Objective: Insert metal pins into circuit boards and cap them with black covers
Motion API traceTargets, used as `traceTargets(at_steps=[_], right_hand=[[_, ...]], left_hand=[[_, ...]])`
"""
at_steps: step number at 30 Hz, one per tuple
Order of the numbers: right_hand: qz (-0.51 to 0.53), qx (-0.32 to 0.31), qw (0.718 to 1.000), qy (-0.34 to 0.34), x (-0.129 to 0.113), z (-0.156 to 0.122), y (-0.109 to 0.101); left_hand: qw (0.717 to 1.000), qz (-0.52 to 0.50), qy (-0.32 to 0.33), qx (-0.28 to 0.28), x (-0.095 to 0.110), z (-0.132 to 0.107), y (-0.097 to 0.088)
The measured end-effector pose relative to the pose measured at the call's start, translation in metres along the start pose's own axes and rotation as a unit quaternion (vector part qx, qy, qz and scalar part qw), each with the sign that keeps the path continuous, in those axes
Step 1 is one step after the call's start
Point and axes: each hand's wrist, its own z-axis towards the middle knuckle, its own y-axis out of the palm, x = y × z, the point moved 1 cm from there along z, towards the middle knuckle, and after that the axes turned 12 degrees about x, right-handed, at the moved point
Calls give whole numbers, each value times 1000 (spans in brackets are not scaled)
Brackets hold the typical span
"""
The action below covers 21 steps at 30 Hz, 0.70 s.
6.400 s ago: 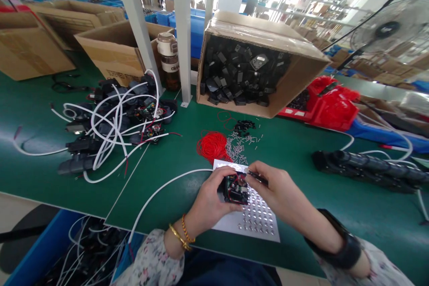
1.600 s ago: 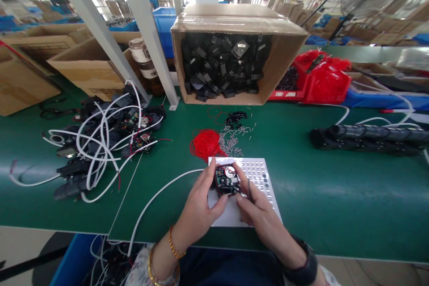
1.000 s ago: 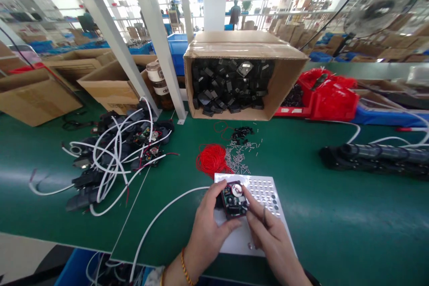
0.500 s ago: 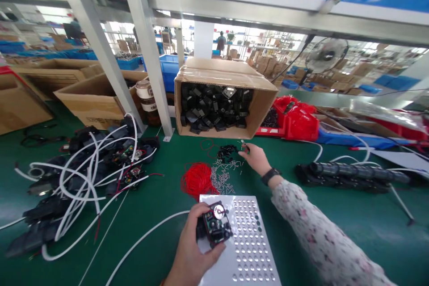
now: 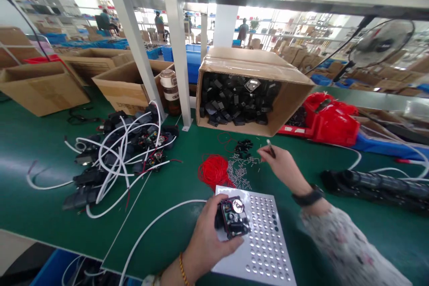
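Observation:
My left hand (image 5: 209, 237) grips a small black module (image 5: 232, 217) with an exposed circuit board and a round silver part, above the near left corner of a perforated white plate (image 5: 264, 246). A white cable (image 5: 157, 221) runs from the module to the left. My right hand (image 5: 283, 165) reaches out past the plate, pinching a thin dark tool (image 5: 271, 149) just right of a scatter of small metal pins (image 5: 241, 172) and tiny black parts (image 5: 244, 146). A bundle of red wire (image 5: 214, 170) lies left of the pins.
A cardboard box (image 5: 251, 89) on its side holds several black parts. A heap of black modules with white cables (image 5: 117, 152) lies to the left. Red bins (image 5: 330, 120), a long black device (image 5: 372, 183), a bottle (image 5: 170, 91) and metal posts (image 5: 179, 44) stand around the green mat.
My right hand left the module and reached forward to the pins with the thin tool. My left hand kept hold of the module. The view tilted up, then back down.

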Motion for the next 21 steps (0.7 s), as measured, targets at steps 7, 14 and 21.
traceTargets(at_steps=[7,14,21], right_hand=[[242,-123,960,74,-42,-131,-13],[198,-55,976,-74,-45,-130,6],[155,-41,961,-226,-37,-135,-1]], left_hand=[[990,90,112,-1,6,-4,-1],[977,154,149,-1,18,-6,1],[967,189,173,-15,24,-2,-1]])
